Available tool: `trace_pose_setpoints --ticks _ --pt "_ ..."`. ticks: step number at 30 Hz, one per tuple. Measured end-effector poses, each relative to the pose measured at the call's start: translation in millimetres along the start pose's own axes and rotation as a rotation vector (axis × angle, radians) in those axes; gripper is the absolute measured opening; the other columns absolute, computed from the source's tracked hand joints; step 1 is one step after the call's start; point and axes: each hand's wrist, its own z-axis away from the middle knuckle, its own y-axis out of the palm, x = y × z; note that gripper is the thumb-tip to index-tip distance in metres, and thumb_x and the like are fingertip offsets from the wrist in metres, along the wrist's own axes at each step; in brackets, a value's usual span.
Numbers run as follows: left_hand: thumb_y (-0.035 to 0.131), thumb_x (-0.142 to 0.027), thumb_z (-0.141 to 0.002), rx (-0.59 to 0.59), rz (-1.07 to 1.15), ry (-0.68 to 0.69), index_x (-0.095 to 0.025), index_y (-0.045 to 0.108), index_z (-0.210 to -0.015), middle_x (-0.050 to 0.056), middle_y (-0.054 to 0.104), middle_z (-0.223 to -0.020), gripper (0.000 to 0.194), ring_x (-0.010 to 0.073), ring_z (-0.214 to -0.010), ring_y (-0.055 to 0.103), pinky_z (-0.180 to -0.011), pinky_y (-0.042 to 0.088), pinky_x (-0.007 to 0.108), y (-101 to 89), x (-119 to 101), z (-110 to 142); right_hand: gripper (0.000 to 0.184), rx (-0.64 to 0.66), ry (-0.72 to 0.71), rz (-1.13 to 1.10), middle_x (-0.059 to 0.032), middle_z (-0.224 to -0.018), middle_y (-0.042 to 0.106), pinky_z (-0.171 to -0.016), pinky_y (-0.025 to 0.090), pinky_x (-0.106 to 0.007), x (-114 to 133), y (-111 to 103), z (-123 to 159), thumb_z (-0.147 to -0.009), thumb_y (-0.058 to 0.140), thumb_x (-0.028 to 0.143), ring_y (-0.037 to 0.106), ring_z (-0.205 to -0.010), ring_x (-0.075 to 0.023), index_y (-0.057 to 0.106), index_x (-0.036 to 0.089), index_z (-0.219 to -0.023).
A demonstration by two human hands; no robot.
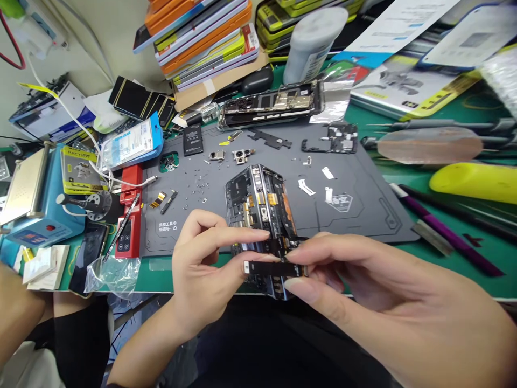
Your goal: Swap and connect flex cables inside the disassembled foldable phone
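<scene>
A partly folded, opened-up foldable phone (pixel 258 202) stands at the near edge of the mat, its inner parts and gold contacts bare. My left hand (pixel 205 269) grips it from the left, index finger across it and thumb beside a black flex cable. This flex cable (pixel 277 268) lies across the phone's near part, with a white piece at its left end. My right hand (pixel 343 285) pinches the cable's right end between thumb and fingers. Some fingertips of both hands are hidden behind the phone and cable.
On the grey mat (pixel 194 215) lie a battery (pixel 193 140), camera modules (pixel 240 156), several tiny screws and a black bracket (pixel 331 140). Another opened phone (pixel 270 105) lies behind. Tweezers (pixel 121 226) rest on a red device (pixel 131 180). Someone's arm (pixel 18 307) shows at left.
</scene>
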Motion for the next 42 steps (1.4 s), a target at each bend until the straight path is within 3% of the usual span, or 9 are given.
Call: trace_pose_setpoints --ticks 4,8,22,27,31,36,40,42 --pt "0.1 -0.035 -0.1 -0.001 -0.023 -0.004 -0.033 0.094 -0.119 -0.002 0.063 -0.093 0.02 0.0115 -0.074 0.053 -0.061 0.049 0.023 1.0 1.4 1.3 0.04 0.023 -0.02 0.032 -0.0064 -0.104 0.082 -0.064 0.065 -0.031 -17.1 -3.1 9.0 -0.098 0.09 0.067 0.075 -0.083 -0.0231 0.088 0.029 -0.111" --pt "0.101 -0.034 -0.098 -0.002 -0.019 -0.014 -0.032 0.094 -0.118 -0.002 0.063 -0.094 0.022 0.0113 -0.075 0.055 -0.064 0.051 0.023 1.7 1.0 2.6 0.04 0.02 -0.009 0.024 -0.0064 -0.105 0.081 -0.065 0.065 -0.031 -24.1 -4.8 12.5 -0.098 0.091 0.066 0.075 -0.084 -0.0229 0.088 0.029 -0.113" --pt "0.101 -0.031 -0.098 0.014 -0.03 -0.017 -0.033 0.093 -0.119 -0.002 0.069 -0.095 0.023 0.0128 -0.08 0.059 -0.066 0.053 0.024 -1.5 1.1 2.2 0.033 0.021 -0.046 0.045 -0.0028 -0.1 0.079 -0.065 0.065 -0.023 -11.1 -1.6 7.1 -0.101 0.089 0.065 0.074 -0.081 -0.0182 0.087 0.033 -0.109" --pt "0.101 -0.03 -0.098 0.01 -0.029 -0.016 -0.034 0.093 -0.12 -0.002 0.068 -0.094 0.024 0.0133 -0.081 0.061 -0.067 0.054 0.025 -0.7 2.4 2.9 0.047 -0.015 0.043 0.01 -0.0068 -0.092 0.077 -0.067 0.067 -0.034 -14.8 0.0 10.2 -0.089 0.096 0.069 0.075 -0.085 -0.0273 0.086 0.027 -0.108" --pt "0.1 -0.032 -0.099 0.008 -0.029 -0.015 -0.033 0.093 -0.12 -0.002 0.067 -0.094 0.022 0.0132 -0.081 0.061 -0.068 0.054 0.025 -0.3 2.1 2.3 0.055 -0.027 0.084 -0.023 -0.0067 -0.088 0.075 -0.07 0.068 -0.037 -15.5 1.9 11.1 -0.084 0.095 0.076 0.075 -0.087 -0.0292 0.085 0.027 -0.106" --pt "0.1 -0.032 -0.099 0.014 -0.028 -0.014 -0.034 0.093 -0.12 -0.001 0.067 -0.094 0.023 0.0132 -0.08 0.06 -0.064 0.052 0.025 -1.0 1.4 1.3 0.054 -0.025 0.094 -0.003 -0.0065 -0.087 0.075 -0.068 0.067 -0.035 -9.4 0.4 9.0 -0.084 0.095 0.076 0.074 -0.084 -0.0273 0.085 0.026 -0.105" --pt "0.1 -0.032 -0.099 0.016 -0.025 -0.014 -0.034 0.093 -0.12 -0.001 0.066 -0.094 0.023 0.0122 -0.077 0.057 -0.058 0.047 0.024 -1.6 1.3 1.3 0.044 0.036 0.038 0.033 -0.0053 -0.095 0.078 -0.064 0.065 -0.027 -4.2 -2.8 7.2 -0.096 0.09 0.071 0.071 -0.078 -0.0196 0.087 0.028 -0.104" --pt "0.1 -0.032 -0.099 0.013 -0.024 -0.018 -0.034 0.094 -0.12 -0.001 0.065 -0.094 0.022 0.0119 -0.075 0.055 -0.055 0.044 0.024 -1.5 1.3 1.4 0.044 0.033 0.039 0.032 -0.0052 -0.097 0.078 -0.065 0.065 -0.027 -5.3 -2.8 7.5 -0.096 0.09 0.071 0.071 -0.078 -0.0195 0.087 0.028 -0.104"
